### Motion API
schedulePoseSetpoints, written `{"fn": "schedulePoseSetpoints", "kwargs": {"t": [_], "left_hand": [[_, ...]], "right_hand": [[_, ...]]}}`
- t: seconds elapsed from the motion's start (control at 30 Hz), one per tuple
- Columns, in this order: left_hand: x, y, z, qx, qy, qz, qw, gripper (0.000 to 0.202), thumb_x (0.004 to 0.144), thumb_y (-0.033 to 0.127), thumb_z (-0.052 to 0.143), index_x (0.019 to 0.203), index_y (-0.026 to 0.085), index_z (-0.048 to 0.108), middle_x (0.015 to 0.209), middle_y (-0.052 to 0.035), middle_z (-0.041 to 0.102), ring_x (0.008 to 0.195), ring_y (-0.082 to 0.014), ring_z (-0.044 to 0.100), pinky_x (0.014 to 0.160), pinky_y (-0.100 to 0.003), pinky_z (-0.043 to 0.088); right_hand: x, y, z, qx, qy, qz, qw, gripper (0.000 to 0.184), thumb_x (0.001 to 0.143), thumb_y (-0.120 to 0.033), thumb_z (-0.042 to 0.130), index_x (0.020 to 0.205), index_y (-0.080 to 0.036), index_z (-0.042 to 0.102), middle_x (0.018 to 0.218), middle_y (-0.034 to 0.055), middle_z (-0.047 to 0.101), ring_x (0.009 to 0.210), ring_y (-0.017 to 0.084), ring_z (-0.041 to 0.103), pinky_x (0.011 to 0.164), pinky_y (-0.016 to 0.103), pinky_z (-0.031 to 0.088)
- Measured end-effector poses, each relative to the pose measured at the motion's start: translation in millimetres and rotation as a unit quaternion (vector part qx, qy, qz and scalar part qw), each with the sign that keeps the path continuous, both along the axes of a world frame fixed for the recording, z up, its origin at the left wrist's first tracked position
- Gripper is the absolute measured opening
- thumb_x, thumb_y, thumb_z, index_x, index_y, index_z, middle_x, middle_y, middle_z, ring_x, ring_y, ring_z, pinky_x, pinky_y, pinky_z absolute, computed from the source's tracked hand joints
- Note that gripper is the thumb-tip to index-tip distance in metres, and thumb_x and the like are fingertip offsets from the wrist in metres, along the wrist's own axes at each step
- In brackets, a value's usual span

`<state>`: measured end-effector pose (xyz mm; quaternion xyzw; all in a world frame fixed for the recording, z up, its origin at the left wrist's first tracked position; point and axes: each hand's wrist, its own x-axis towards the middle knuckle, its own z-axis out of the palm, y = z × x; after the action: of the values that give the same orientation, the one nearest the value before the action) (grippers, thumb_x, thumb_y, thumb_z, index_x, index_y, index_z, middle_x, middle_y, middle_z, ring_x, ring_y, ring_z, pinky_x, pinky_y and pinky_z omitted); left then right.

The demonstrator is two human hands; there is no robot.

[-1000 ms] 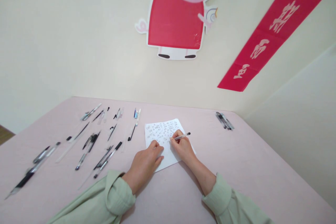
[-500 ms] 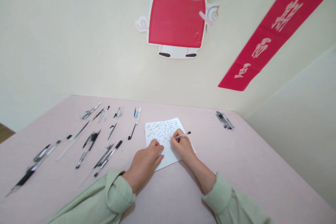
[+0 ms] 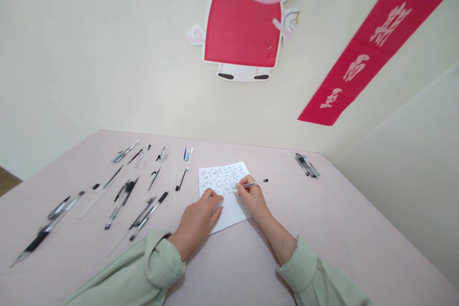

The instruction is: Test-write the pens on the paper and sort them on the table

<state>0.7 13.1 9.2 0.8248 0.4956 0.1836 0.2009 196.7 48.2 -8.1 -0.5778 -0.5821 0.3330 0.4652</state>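
A white sheet of paper covered in small handwriting lies on the pink table. My left hand rests flat on the sheet's near left part, fingers stretched out and pressing it down. My right hand is closed in a writing grip on a clear pen with a black end. The pen's tip touches the sheet's right side. Both arms wear pale green sleeves.
Several pens and pen parts lie scattered across the table's left half. A small bundle of dark pens sits at the far right. A cartoon cut-out and a red banner hang on the wall behind.
My right hand has shifted slightly away from me up the sheet, and the pen now lies flatter, pointing more to the right. My left hand has stayed on the paper.
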Motion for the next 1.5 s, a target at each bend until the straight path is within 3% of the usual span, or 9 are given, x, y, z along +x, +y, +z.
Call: {"fn": "schedulePoseSetpoints", "kwargs": {"t": [0.1,0.17,0.27,0.4,0.57,0.8,1.07,1.27,1.5], "left_hand": [[0,3,-1.5,0.027,-0.087,-0.002,0.996,0.037,0.089,0.014,0.038,0.121,0.024,0.052,0.125,-0.0079,0.051,0.105,-0.021,0.06,0.087,-0.035,0.051],[1,6,-5.8,0.063,-0.131,-0.025,0.989,0.051,0.081,0.004,0.04,0.127,0.023,0.048,0.137,-0.0105,0.042,0.126,-0.0242,0.046,0.103,-0.041,0.043],[1,9,-15.3,0.089,-0.142,-0.037,0.985,0.06,0.076,0.002,0.042,0.133,0.021,0.04,0.144,-0.0123,0.034,0.136,-0.0255,0.034,0.11,-0.046,0.035],[-3,9,-19.0,0.133,-0.093,0.032,0.986,0.05,0.08,0.009,0.047,0.129,0.017,0.041,0.134,-0.015,0.042,0.126,-0.0283,0.042,0.105,-0.047,0.039],[-7,0,1.9,0.16,0.081,0.099,0.979,0.028,0.083,0.021,0.053,0.11,0.014,0.053,0.104,-0.0116,0.056,0.101,-0.0296,0.052,0.089,-0.045,0.042],[-8,1,15.8,0.096,0.17,0.069,0.978,0.01,0.086,0.022,0.049,0.089,0.016,0.057,0.087,-0.0091,0.061,0.087,-0.0275,0.055,0.078,-0.041,0.038],[-11,9,-2.4,0.056,-0.027,0.035,0.997,0.016,0.091,0.019,0.041,0.102,0.02,0.052,0.098,-0.0058,0.057,0.084,-0.0203,0.058,0.072,-0.032,0.043],[-10,14,-4.2,0.016,-0.176,0.024,0.984,0.009,0.089,0.024,0.047,0.098,0.023,0.05,0.091,-0.0017,0.056,0.076,-0.0174,0.056,0.071,-0.031,0.046],[-8,18,-5.3,-0.016,-0.223,0.019,0.974,0.006,0.087,0.023,0.047,0.09,0.022,0.051,0.088,-0.0023,0.059,0.076,-0.0178,0.057,0.072,-0.032,0.047]], "right_hand": [[0,0,-2.1,0.01,-0.007,0.013,1.0,0.017,0.082,-0.037,0.054,0.076,-0.021,0.05,0.058,-0.0053,0.047,0.053,0.013,0.046,0.052,0.024,0.035],[0,0,-2.8,0.011,-0.004,0.019,1.0,0.017,0.083,-0.037,0.052,0.078,-0.021,0.051,0.058,-0.0055,0.048,0.053,0.013,0.047,0.052,0.024,0.036],[1,0,-2.6,0.013,-0.012,0.024,1.0,0.015,0.084,-0.035,0.052,0.08,-0.021,0.054,0.059,-0.0051,0.05,0.055,0.013,0.049,0.056,0.025,0.038],[1,-1,-0.7,0.0,-0.009,0.024,1.0,0.013,0.084,-0.034,0.053,0.083,-0.021,0.056,0.062,-0.0043,0.054,0.055,0.013,0.049,0.054,0.024,0.037],[1,-4,2.6,-0.011,-0.006,0.026,1.0,0.018,0.086,-0.037,0.051,0.089,-0.022,0.058,0.069,-0.0026,0.06,0.052,0.012,0.048,0.053,0.024,0.037],[1,-4,3.4,-0.019,0.003,0.03,0.999,0.019,0.087,-0.038,0.05,0.091,-0.021,0.058,0.069,-0.002,0.061,0.05,0.011,0.047,0.052,0.024,0.038],[-1,-8,10.5,-0.021,0.036,0.045,0.998,0.027,0.088,-0.041,0.048,0.095,-0.021,0.065,0.078,0.001,0.067,0.05,0.01,0.047,0.054,0.025,0.039],[-7,-9,12.7,-0.054,0.212,0.082,0.972,0.015,0.08,-0.036,0.057,0.08,-0.021,0.056,0.062,-0.0037,0.059,0.048,0.009,0.045,0.051,0.023,0.034],[-10,-10,13.7,-0.073,0.282,0.098,0.952,0.02,0.075,-0.033,0.066,0.071,-0.02,0.051,0.054,-0.0063,0.051,0.046,0.008,0.04,0.049,0.022,0.03]]}}
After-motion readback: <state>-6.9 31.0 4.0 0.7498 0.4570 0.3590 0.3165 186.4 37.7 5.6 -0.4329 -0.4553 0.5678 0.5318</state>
